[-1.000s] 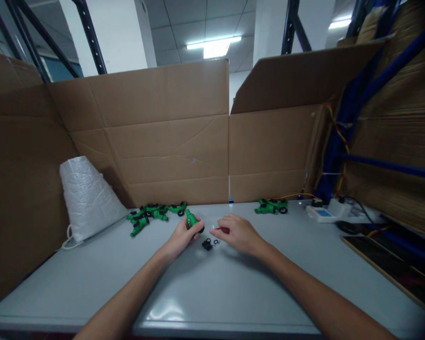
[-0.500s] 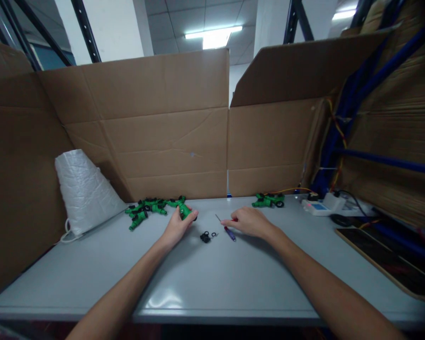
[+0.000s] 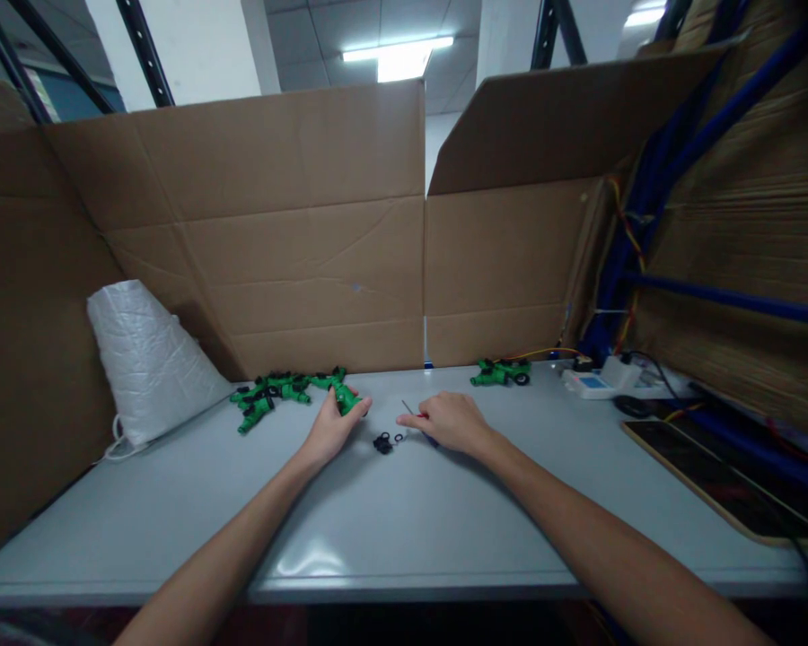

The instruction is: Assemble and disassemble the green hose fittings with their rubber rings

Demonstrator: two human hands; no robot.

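My left hand (image 3: 329, 425) is closed around a green plastic fitting (image 3: 346, 400), with the thumb along its near side. My right hand (image 3: 451, 420) is closed, palm down and low over the table, its index finger stretched to the left. A slim red thing (image 3: 421, 415) shows at its fingers, mostly hidden. Under that hand lies a screwdriver with a purple handle (image 3: 432, 440); its thin metal shaft (image 3: 408, 407) points away to the left. Between the hands sit a small heap of black parts (image 3: 382, 443) and a loose black ring (image 3: 399, 438).
Several green fittings with black parts (image 3: 256, 413) lie at the back left, and more green fittings (image 3: 502, 372) at the back right. A white padded bag (image 3: 152, 359) leans at left. A power strip (image 3: 596, 384) and a dark panel (image 3: 714, 480) are at right. Cardboard walls (image 3: 310, 269) enclose the table.
My right hand has shifted left over the screwdriver, covering more of its handle; the red thing has moved left with it. My left hand still holds the green fitting. The view has shifted slightly.
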